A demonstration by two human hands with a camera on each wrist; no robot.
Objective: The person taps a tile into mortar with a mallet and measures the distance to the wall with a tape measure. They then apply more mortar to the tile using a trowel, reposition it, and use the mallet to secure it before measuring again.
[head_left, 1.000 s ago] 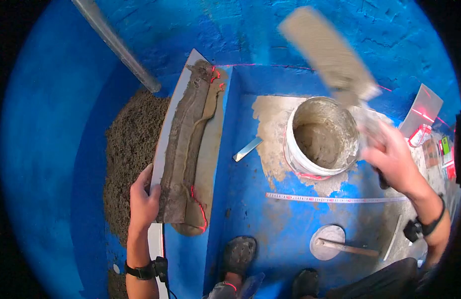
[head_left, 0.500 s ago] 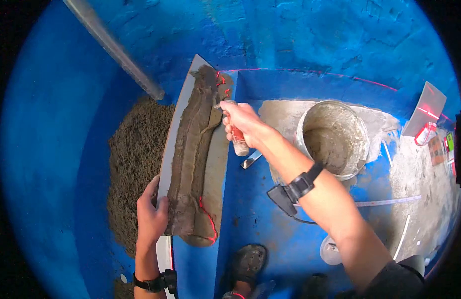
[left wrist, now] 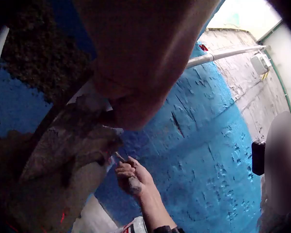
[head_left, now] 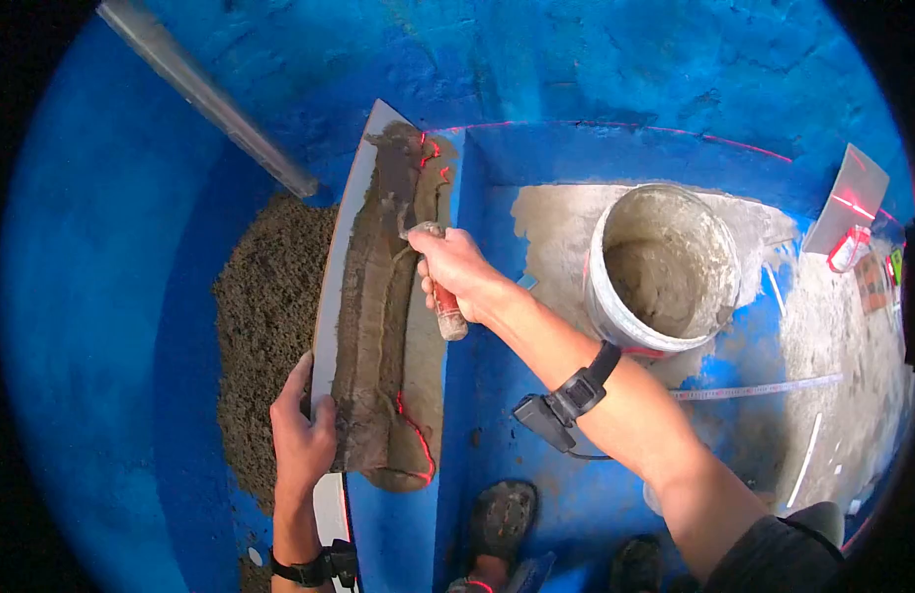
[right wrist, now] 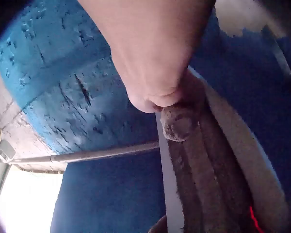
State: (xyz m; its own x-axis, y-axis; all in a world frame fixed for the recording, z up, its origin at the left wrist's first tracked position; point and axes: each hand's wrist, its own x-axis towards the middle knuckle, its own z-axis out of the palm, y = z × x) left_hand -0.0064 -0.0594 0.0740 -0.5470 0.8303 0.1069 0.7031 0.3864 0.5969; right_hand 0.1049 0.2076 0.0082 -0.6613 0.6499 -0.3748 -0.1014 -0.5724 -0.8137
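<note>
A long light-grey slab (head_left: 326, 346), coated with wet grey mortar (head_left: 366, 336), lies along a blue ledge (head_left: 383, 524). At its lower left edge my left hand (head_left: 304, 435) grips it, thumb on the near side. My right hand (head_left: 455, 267) is curled round the red, mortar-smeared handle (head_left: 448, 314) of a trowel over the upper half of the slab; the blade is mostly hidden. The right wrist view shows the handle's rounded end (right wrist: 178, 125) below the right hand (right wrist: 155, 73). Dark in the left wrist view, my left hand (left wrist: 136, 92) covers part of the slab.
A mortar bucket (head_left: 606, 296) stands right of the ledge, with a measuring tape (head_left: 759, 388) below it. Dark granular material (head_left: 269, 326) is heaped on the left beneath a pipe (head_left: 205, 99). A grey tile (head_left: 850, 203) leans at the far right.
My right hand has swung the trowel from beside the bucket leftward to the slab, then shifted slightly down and left in view. My left hand has kept its grip on the slab.
</note>
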